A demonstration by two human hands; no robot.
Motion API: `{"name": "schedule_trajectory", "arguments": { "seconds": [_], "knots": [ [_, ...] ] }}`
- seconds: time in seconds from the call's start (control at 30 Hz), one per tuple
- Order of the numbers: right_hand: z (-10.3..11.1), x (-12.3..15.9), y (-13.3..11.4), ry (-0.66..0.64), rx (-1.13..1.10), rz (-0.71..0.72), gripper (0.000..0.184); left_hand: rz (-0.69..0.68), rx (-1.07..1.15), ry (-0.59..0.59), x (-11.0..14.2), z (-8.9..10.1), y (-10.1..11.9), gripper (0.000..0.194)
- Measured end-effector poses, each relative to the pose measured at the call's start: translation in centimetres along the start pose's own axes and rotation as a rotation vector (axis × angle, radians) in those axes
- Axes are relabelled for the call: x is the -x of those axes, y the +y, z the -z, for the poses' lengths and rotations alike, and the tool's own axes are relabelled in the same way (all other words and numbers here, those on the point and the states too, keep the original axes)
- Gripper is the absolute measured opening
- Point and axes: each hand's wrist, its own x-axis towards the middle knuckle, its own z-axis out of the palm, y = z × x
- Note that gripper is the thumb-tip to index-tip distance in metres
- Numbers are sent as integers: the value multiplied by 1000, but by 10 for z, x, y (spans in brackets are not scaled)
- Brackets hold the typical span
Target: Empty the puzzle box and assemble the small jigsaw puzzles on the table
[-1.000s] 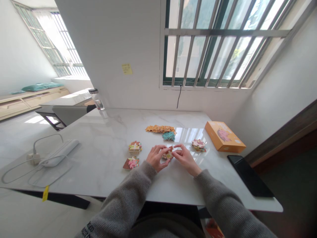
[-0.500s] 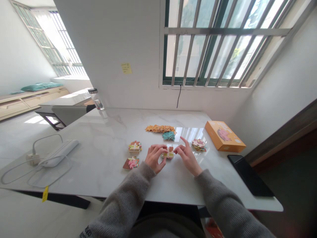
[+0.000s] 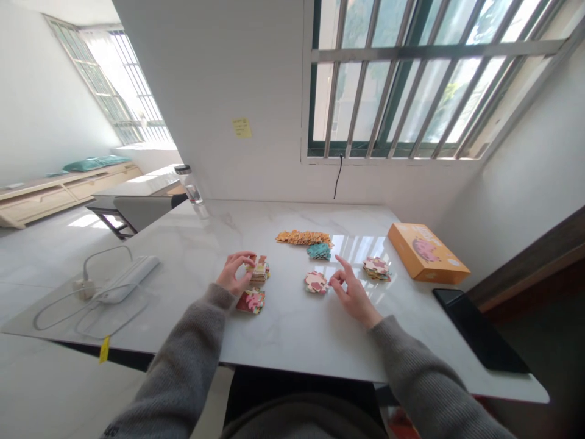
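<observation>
My left hand (image 3: 236, 273) is at the left stack of puzzle pieces (image 3: 259, 279), thumb and fingers closed on a puzzle piece (image 3: 261, 260) at its top. Whether that piece rests fully on the stack I cannot tell. Just in front lies a lower pile of brown and pink puzzle pieces (image 3: 252, 302). My right hand (image 3: 351, 292) is beside a middle pile of pink and cream puzzle pieces (image 3: 316, 281). Its index finger points out, and its thumb is close to the pile's edge with nothing held. Another pile of puzzle pieces (image 3: 376, 267) sits to its right.
Behind the piles lie a long row of orange pieces (image 3: 304, 238) and a teal pile (image 3: 319, 250). An orange box (image 3: 427, 253) and a black tablet-like slab (image 3: 479, 329) are at the right. A power strip with cables (image 3: 130, 279) lies left; a bottle (image 3: 189, 186) stands behind.
My left hand has moved left from the middle pile to the left stack, carrying a puzzle piece. The middle pile now shows a pink and cream top. My right hand stays beside it.
</observation>
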Motion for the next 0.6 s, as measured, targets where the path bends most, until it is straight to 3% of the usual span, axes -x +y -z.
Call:
{"name": "schedule_trajectory", "arguments": {
  "seconds": [0.13, 0.4, 0.6],
  "knots": [
    [-1, 0, 1, 37, -21, -3, 63, 68, 25, 30, 7, -4, -26, 12],
    [0, 1, 0, 90, -21, -15, 65, 77, 72, -39, 8, -14, -18, 13],
    [1, 0, -1, 105, -31, -2, 64, 78, 61, -65, 9, -14, -25, 15]
  ]
}}
